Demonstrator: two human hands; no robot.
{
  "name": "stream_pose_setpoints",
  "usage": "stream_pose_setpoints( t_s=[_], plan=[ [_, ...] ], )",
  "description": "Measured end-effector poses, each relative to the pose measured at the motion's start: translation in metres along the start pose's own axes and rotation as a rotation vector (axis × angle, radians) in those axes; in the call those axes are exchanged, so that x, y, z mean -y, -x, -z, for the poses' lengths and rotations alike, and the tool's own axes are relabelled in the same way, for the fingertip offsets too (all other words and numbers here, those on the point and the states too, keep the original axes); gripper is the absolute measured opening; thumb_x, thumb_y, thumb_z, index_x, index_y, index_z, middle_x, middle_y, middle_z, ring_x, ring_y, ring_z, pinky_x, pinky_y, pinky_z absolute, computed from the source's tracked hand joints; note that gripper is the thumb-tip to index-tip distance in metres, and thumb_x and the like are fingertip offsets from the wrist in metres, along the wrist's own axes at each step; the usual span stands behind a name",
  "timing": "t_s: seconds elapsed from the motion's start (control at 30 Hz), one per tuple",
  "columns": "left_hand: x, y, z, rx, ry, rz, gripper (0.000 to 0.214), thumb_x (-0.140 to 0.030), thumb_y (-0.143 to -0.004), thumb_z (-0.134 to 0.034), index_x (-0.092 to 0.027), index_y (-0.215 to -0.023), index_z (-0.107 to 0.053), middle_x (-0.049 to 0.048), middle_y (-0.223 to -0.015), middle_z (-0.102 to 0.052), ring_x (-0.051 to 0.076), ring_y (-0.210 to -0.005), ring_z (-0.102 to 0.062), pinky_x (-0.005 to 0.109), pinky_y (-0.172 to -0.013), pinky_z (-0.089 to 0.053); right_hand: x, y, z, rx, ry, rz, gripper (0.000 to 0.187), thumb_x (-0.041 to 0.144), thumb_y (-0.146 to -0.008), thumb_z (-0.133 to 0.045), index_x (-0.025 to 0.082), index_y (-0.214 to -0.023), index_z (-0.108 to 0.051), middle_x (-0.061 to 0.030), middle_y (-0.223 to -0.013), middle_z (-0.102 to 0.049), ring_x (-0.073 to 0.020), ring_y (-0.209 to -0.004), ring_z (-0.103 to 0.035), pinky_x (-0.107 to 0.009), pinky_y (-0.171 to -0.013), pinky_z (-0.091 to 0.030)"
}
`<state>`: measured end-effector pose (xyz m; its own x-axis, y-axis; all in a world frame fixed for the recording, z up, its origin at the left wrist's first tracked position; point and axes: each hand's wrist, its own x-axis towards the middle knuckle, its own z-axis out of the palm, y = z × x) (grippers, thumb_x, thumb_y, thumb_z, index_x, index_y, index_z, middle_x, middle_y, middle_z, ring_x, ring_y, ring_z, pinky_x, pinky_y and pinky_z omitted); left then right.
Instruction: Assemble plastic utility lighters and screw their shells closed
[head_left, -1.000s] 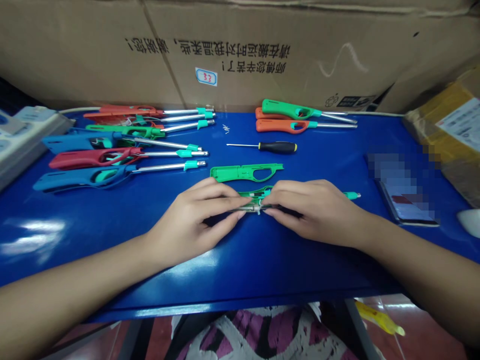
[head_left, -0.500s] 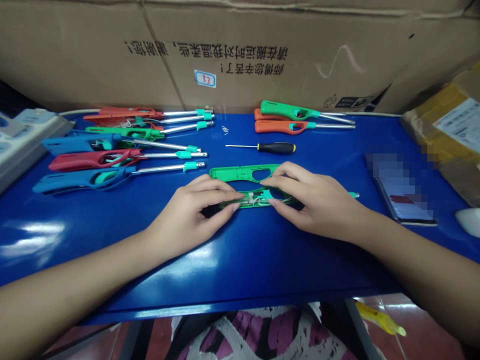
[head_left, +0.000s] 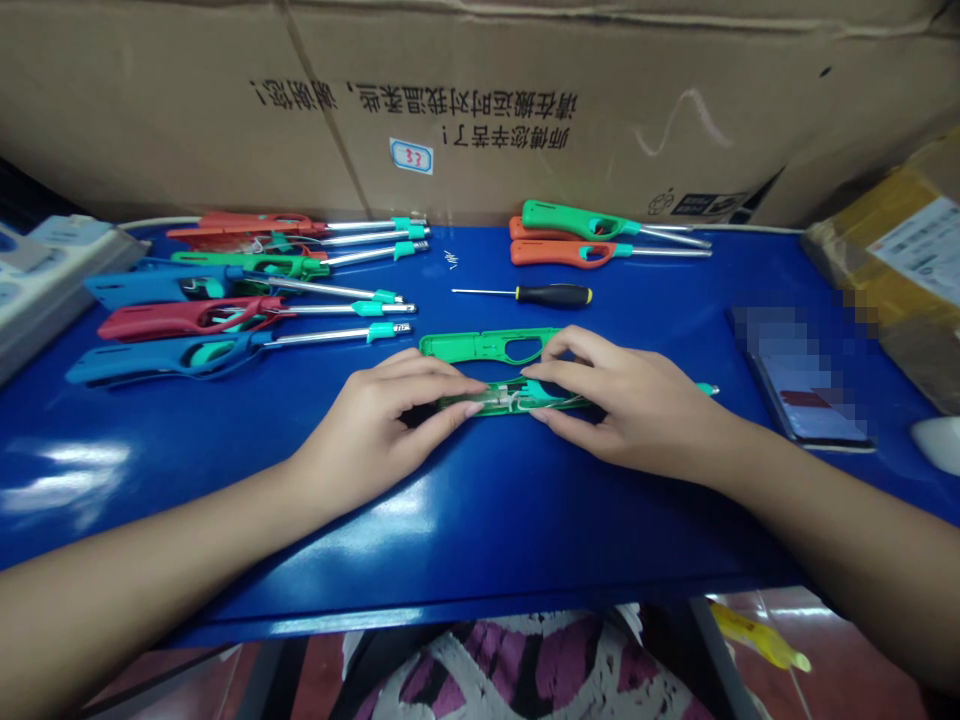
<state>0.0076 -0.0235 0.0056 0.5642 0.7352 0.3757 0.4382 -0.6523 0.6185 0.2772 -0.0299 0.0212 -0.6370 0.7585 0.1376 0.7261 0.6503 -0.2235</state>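
Observation:
An opened green gas lighter (head_left: pixel 499 402) lies on the table, its inner parts and thin pale wires exposed. My left hand (head_left: pixel 379 415) grips its handle end, thumb below and fingers above. At the middle, my right hand (head_left: pixel 637 400) pinches the lighter around the teal trigger (head_left: pixel 546 390), covering much of the front part. Beyond my right hand the teal-and-metal nozzle tip (head_left: pixel 707 389) peeks out. Just behind lies the loose green shell half (head_left: pixel 465 347), its inner side up, with my right index finger close to its right end.
Several lighters (head_left: pixel 202 318) with teal parts showing lie at the left. At the back right are green and orange lighters (head_left: pixel 562 253). A screwdriver (head_left: pixel 555 295) and small screws (head_left: pixel 451 259) lie between. A phone (head_left: pixel 814 390) and taped box (head_left: pixel 892 260) stand right, a power strip (head_left: pixel 60 270) left.
My right fingertips have shifted slightly at the trigger, and more of the teal piece and wires shows between my hands. My left hand has barely moved.

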Motion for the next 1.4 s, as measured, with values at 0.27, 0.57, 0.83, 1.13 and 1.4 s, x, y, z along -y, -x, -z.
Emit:
stream_pose_setpoints(
  t_s=[0.27,0.57,0.83,1.13,1.4],
  plan=[
    [0.000,0.001,0.001,0.051,-0.053,-0.007,0.019,-0.024,-0.096,-0.067,-0.019,-0.111,-0.078,0.0048,-0.103,-0.073,0.016,-0.094,-0.067,0.030,-0.087,-0.054,0.000,0.001,0.000,0.004,0.013,0.008,0.033,0.039,-0.099,-0.057,0.023,-0.126,-0.064,-0.0062,-0.122,-0.061,-0.0189,-0.088,-0.066,-0.032,-0.065,-0.050],
    [-0.002,0.000,0.001,0.041,-0.016,0.043,0.018,-0.025,-0.095,-0.067,-0.019,-0.108,-0.078,0.0042,-0.097,-0.072,0.015,-0.087,-0.068,0.028,-0.079,-0.054,0.000,0.000,0.002,-0.028,0.023,0.217,0.038,0.035,-0.101,-0.053,0.018,-0.133,-0.063,-0.0144,-0.131,-0.061,-0.0276,-0.115,-0.061,-0.042,-0.089,-0.053],
    [-0.004,0.001,0.000,0.016,-0.020,0.082,0.017,-0.026,-0.095,-0.066,-0.021,-0.106,-0.078,0.0044,-0.096,-0.073,0.016,-0.085,-0.069,0.029,-0.079,-0.056,0.001,0.001,0.005,0.131,0.076,0.333,0.049,0.038,-0.103,-0.050,0.014,-0.146,-0.051,-0.0233,-0.161,-0.039,-0.0340,-0.144,-0.043,-0.059,-0.111,-0.041],
    [-0.001,0.003,0.001,0.034,-0.104,-0.016,0.018,-0.023,-0.097,-0.063,-0.018,-0.109,-0.075,0.0057,-0.099,-0.071,0.018,-0.092,-0.067,0.032,-0.086,-0.054,-0.004,-0.002,0.002,0.095,0.051,0.338,0.048,0.035,-0.104,-0.051,0.013,-0.145,-0.053,-0.0211,-0.161,-0.041,-0.0314,-0.143,-0.045,-0.057,-0.114,-0.038],
    [-0.004,0.006,0.006,0.061,-0.328,-0.164,0.026,-0.023,-0.099,-0.059,-0.017,-0.121,-0.072,0.0094,-0.108,-0.071,0.022,-0.095,-0.063,0.038,-0.085,-0.055,-0.010,-0.003,0.007,-0.052,-0.005,0.222,0.034,0.033,-0.100,-0.056,0.020,-0.130,-0.065,-0.0122,-0.128,-0.068,-0.0265,-0.117,-0.061,-0.045,-0.097,-0.047]
  ],
)
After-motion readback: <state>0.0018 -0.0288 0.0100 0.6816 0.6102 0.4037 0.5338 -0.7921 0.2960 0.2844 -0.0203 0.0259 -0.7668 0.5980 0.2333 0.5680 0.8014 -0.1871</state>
